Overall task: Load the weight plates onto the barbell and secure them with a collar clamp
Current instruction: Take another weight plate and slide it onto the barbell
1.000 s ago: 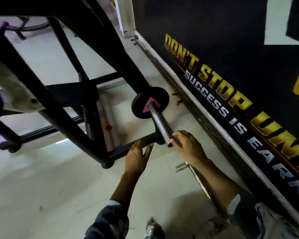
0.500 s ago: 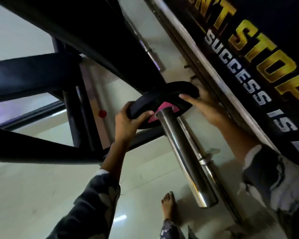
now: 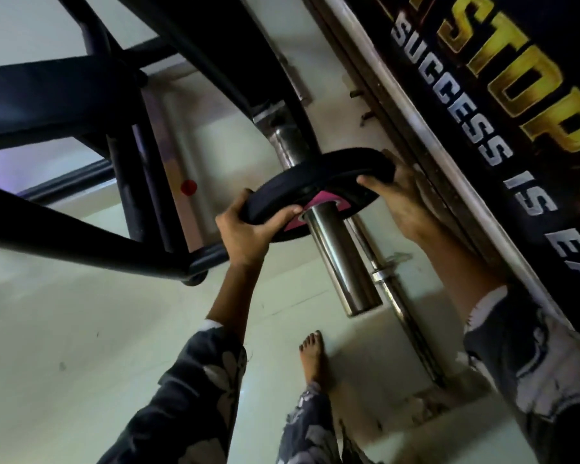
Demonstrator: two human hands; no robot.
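Overhead, the black rack frame fills the left and far side, and a lettered wall banner runs down the right. Between them the chrome barbell sleeve points near, threaded through a black weight plate with a pink centre. Left hand and right hand each have their grip closed on the plate's rim, at opposite edges.

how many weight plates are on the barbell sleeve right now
1: a black weight plate with a pink centre, on the barbell sleeve, gripped by the left hand and right hand. Others behind it would be hidden.
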